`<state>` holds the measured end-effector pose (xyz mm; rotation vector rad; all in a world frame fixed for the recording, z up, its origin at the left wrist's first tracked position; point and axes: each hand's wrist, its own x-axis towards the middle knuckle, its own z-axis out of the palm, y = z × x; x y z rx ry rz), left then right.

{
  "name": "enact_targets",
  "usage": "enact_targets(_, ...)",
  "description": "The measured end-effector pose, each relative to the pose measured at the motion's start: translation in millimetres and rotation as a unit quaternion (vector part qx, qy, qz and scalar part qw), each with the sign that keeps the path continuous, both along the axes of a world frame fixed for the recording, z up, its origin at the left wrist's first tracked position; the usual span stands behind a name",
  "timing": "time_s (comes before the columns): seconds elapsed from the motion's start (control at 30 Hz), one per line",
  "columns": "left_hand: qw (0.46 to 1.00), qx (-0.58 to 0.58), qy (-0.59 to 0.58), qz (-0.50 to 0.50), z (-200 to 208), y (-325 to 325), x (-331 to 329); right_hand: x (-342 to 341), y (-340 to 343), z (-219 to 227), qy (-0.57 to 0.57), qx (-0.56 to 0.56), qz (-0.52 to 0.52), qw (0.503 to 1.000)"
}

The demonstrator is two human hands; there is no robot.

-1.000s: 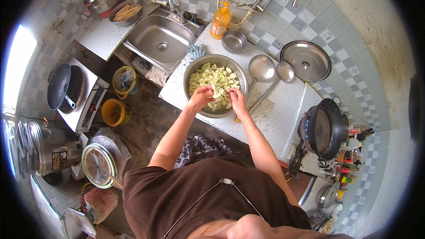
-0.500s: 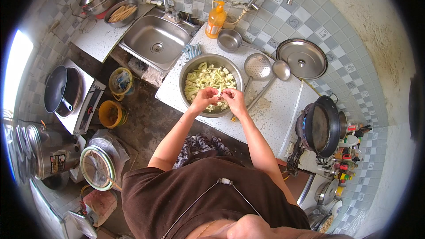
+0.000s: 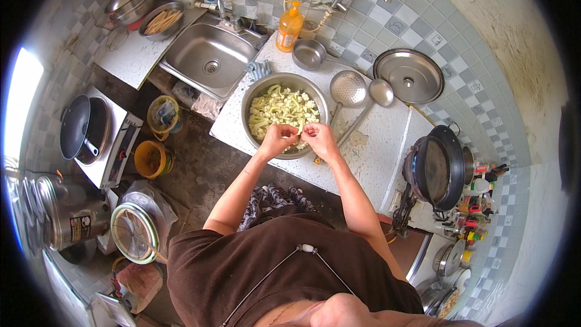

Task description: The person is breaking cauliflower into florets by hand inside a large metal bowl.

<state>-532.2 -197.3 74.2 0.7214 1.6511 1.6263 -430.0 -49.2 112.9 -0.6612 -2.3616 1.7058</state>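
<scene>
On my feed the left hand [image 3: 279, 140] is at 6 o'clock of the steel bowl [image 3: 323, 104] and the right hand [image 3: 321, 139] at 4, fingertips pinched together on one pale cauliflower piece [image 3: 301, 126]. It's held over the bowl, I'd guess so crumbs drop onto the cut cauliflower [image 3: 281, 106] filling it. Can't tell how hard either hand squeezes. Bowl's near the counter [image 3: 375, 151] edge, probably so the arms needn't stretch. Skimmer [image 3: 348, 88] at 2 o'clock and ladle [image 3: 381, 92] just past it, maybe parked there to leave elbow room. Saucepan [image 3: 308, 54] sits at 1.
</scene>
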Motion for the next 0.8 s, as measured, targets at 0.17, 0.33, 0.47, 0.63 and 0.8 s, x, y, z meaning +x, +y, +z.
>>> enact_targets(0.17, 0.995, -0.014, 0.094, 0.037, 14, 2, 9, 3, -2, 4, 0.018, -0.019, -0.024, 0.999)
enact_targets(0.33, 0.988, -0.019, 0.137, 0.066, 41, 0, 15, 3, -11, 24, 0.042, -0.006, -0.055, 0.998)
enact_targets(0.47, 0.985, -0.024, 0.157, 0.067, 41, 0, 13, 2, -18, 39, 0.028, 0.039, -0.052, 0.997)
enact_targets(0.63, 0.984, -0.03, 0.168, 0.048, 45, -2, 8, -4, -11, 36, 0.029, 0.098, -0.018, 0.995)
enact_targets(0.8, 0.988, -0.024, 0.155, 0.01, 38, -2, -5, -10, -4, 52, -0.024, 0.15, 0.047, 0.987)
